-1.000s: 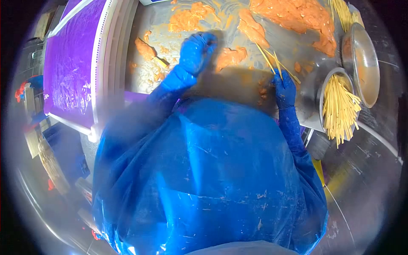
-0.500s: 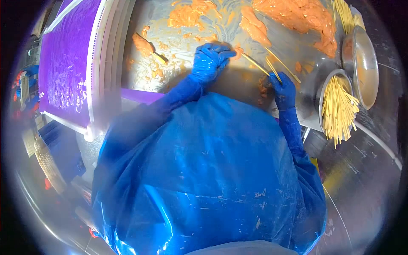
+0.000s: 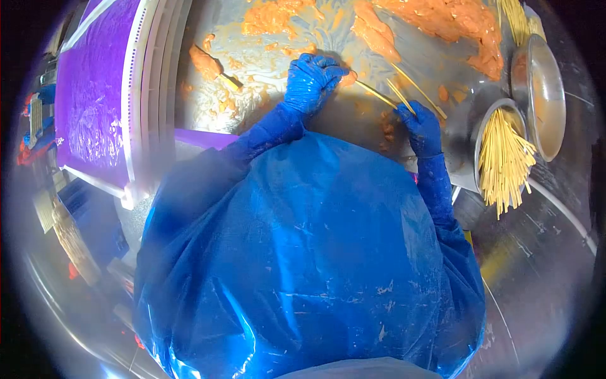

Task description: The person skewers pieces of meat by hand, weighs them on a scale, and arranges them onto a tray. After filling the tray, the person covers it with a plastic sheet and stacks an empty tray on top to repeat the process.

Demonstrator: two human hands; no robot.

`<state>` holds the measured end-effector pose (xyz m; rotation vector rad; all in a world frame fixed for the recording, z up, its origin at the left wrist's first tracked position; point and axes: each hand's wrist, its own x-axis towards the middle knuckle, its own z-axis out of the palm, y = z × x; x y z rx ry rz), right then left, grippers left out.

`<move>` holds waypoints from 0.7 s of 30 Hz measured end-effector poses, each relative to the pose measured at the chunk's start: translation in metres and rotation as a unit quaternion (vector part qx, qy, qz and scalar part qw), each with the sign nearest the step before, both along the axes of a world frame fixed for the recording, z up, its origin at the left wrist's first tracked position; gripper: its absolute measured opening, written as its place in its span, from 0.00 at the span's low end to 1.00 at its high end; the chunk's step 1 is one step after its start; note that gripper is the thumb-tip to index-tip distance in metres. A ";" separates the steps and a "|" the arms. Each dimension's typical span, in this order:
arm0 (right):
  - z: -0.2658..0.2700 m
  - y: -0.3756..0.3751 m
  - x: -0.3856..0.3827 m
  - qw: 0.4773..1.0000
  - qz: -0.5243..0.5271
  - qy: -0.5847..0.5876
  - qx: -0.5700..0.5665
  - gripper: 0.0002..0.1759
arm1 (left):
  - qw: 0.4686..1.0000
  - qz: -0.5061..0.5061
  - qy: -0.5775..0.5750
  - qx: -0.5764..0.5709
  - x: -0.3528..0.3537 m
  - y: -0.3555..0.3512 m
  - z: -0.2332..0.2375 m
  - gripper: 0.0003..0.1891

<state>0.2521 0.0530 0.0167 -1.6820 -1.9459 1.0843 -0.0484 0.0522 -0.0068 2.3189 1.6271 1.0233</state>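
Note:
My left hand (image 3: 310, 82), in a wet blue glove, is closed around a piece of orange meat (image 3: 348, 79) near the front of the metal table. A thin wooden skewer (image 3: 377, 94) runs from that meat to my right hand (image 3: 419, 126). The gloved fingers of my right hand are closed on the skewers, and a second stick (image 3: 401, 96) sticks up from them. Beyond, another skewer (image 3: 420, 90) leads into a strip of meat (image 3: 375, 31). A skewered piece of meat (image 3: 205, 62) lies at the left.
A metal container (image 3: 480, 142) full of skewers (image 3: 504, 161) stands at the right, beside a metal bowl (image 3: 547, 101). Large meat piles (image 3: 451, 28) lie at the far side. Stacked trays with a purple surface (image 3: 95, 95) stand at the left.
The meat in my left hand now sits further along the skewer's tip. My hands have barely moved; the whole view has shifted slightly.

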 end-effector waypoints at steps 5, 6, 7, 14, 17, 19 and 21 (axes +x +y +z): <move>0.010 0.002 -0.004 0.991 -0.021 0.102 -0.089 0.12 | 1.000 -0.018 -0.002 0.020 -0.001 0.001 0.002 0.14; 0.011 0.004 -0.004 0.993 -0.011 0.079 -0.086 0.12 | 0.999 -0.030 -0.014 0.015 0.000 0.001 0.004 0.14; 0.011 0.005 -0.004 0.995 0.000 0.056 -0.082 0.12 | 0.999 -0.041 -0.026 0.009 0.000 0.001 0.005 0.14; 0.010 0.009 -0.007 0.997 0.043 0.040 -0.053 0.12 | 0.997 -0.053 -0.041 -0.022 0.002 0.000 0.009 0.17; 0.006 0.009 -0.009 0.996 0.028 0.056 -0.062 0.12 | 0.998 -0.058 -0.030 -0.024 0.002 0.000 0.007 0.18; 0.001 0.011 -0.013 0.995 0.044 0.078 -0.051 0.12 | 0.998 -0.061 -0.023 -0.026 0.002 -0.001 0.007 0.20; 0.008 0.012 -0.021 0.994 0.041 0.075 -0.069 0.11 | 0.997 -0.072 -0.034 -0.022 0.001 0.001 0.005 0.19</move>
